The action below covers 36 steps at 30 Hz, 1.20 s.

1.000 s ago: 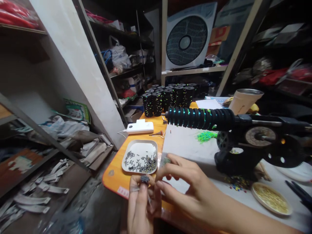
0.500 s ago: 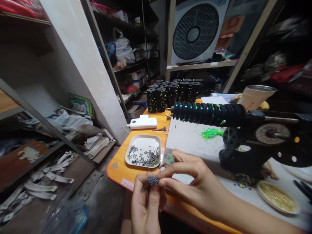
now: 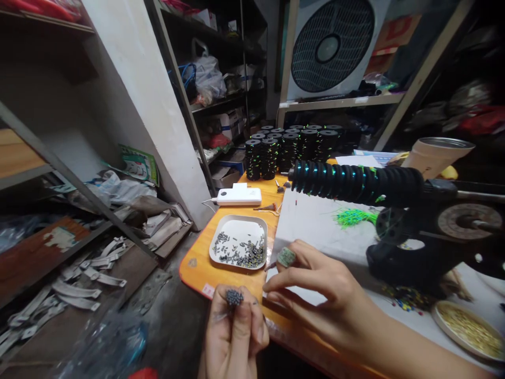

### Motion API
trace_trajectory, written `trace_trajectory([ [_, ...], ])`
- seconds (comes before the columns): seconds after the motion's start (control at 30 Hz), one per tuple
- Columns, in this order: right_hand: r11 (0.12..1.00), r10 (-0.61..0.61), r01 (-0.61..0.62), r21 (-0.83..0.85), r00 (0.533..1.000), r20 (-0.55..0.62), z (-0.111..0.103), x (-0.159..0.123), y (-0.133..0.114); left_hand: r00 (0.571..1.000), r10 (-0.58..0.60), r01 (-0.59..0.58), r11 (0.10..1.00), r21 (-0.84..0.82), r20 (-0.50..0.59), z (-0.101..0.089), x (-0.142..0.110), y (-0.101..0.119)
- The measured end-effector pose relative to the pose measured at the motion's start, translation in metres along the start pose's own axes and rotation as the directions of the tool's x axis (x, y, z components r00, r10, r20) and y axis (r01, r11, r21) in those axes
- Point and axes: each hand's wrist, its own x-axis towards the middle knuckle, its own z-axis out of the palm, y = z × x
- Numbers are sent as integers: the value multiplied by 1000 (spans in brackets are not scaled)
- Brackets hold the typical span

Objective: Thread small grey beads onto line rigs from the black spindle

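My left hand (image 3: pixel 233 337) is closed at the bottom middle, pinching a small bundle of dark grey pins (image 3: pixel 234 297) upright between thumb and fingers. My right hand (image 3: pixel 315 292) reaches in from the right, its thumb and forefinger pinched together just right of the bundle, over the table's near edge. A green patch (image 3: pixel 286 257) sits on one of its fingertips. A white tray (image 3: pixel 239 248) of loose dark pins lies just beyond both hands on the orange table (image 3: pixel 197 271).
A black machine (image 3: pixel 418 237) with a long ribbed spindle (image 3: pixel 351 183) stands at the right. Stacks of black spools (image 3: pixel 292 147) stand at the table's far end, a white power bank (image 3: pixel 239 197) before them. A gold-filled dish (image 3: pixel 467 329) lies far right. Cluttered shelves line the left.
The view has drifted, so the table sits further right. My left hand has dropped slightly with the bundle, and my right fingers have drawn apart from it.
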Motion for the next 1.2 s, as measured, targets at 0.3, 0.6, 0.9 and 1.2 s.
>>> trace_trajectory([
  [0.3, 993, 13, -11, -121, 1000, 9, 1, -3, -4, 998, -37, 37, 999, -9, -46, 1, 2, 0],
  [0.6, 991, -14, 15, -135, 1000, 5, 0, -1, -4, 998, -28, 29, 999, 26, -55, 1, 1, 0],
  [0.9, 997, -34, 31, -71, 999, -30, 3, -3, 0, 994, -72, 76, 996, 44, -85, -1, 0, -9],
  [1.2, 969, -116, 106, -223, 993, -32, 13, -6, -1, 941, 325, -328, 945, -14, -89, 8, 3, -20],
])
